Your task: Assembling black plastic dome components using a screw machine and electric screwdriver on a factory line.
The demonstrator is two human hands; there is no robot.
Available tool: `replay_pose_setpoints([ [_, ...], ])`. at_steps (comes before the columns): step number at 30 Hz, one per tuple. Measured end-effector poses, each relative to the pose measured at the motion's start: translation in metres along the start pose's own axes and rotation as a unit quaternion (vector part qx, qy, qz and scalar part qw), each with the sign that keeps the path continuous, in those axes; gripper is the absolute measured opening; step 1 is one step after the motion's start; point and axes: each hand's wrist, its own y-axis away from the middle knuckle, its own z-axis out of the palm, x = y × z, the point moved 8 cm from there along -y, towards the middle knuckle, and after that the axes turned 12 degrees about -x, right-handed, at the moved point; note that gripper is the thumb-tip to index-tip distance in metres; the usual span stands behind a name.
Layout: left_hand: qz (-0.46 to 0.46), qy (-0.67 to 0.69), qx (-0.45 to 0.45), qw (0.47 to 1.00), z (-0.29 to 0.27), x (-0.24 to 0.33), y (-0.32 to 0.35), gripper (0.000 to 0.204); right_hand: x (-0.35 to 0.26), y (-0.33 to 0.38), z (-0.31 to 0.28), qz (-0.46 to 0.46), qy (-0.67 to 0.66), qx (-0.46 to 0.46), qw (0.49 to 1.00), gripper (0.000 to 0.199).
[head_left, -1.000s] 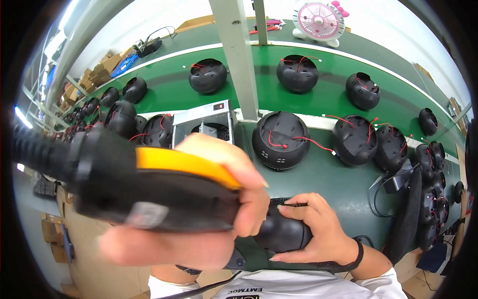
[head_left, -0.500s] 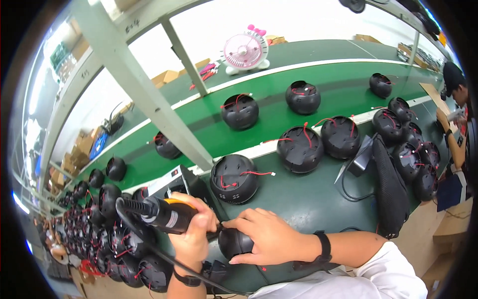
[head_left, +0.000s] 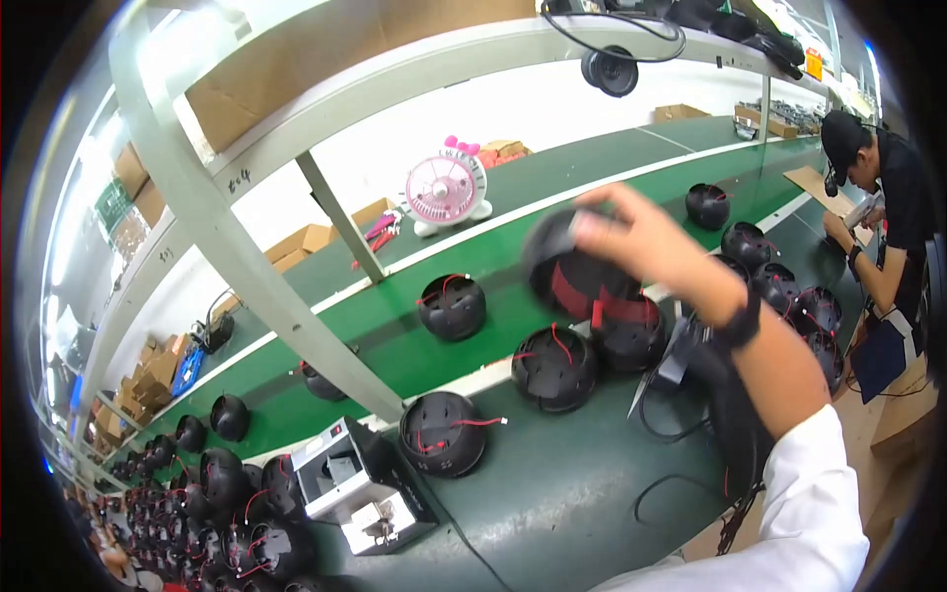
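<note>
My right hand is raised over the green conveyor belt, a black wristband on its wrist. Its fingers are closed on the rim of a black round plastic shell, whose red wires smear with motion. Just below hang-height, two more such shells sit at the bench edge: one with red wires standing up, the other partly behind the held one. Nearer me, another shell lies open side up, a red wire with a white plug sticking out. My left hand is outside the picture.
A metal box-like device stands on the bench, front left. Many shells crowd the left. A pink-white fan stands beyond the belt. Shelf posts cross the left. A black bag lies right. A co-worker works at far right.
My right hand has risen from the near bench toward the belt, now carrying a shell. My left hand and its power screwdriver have left the picture. The view has shifted.
</note>
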Motion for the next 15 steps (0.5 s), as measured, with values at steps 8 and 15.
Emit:
replay_pose_setpoints([
  [8,-0.199,-0.163,0.26,0.931,-0.025,-0.068,0.084,0.048,0.29,-0.038,-0.238,0.33,-0.063,0.215,0.917,0.088],
  [15,-0.293,-0.226,0.229,0.9,-0.026,-0.081,0.084,0.042,0.173,-0.135,-0.145,0.048,0.485,0.218,0.846,0.085],
])
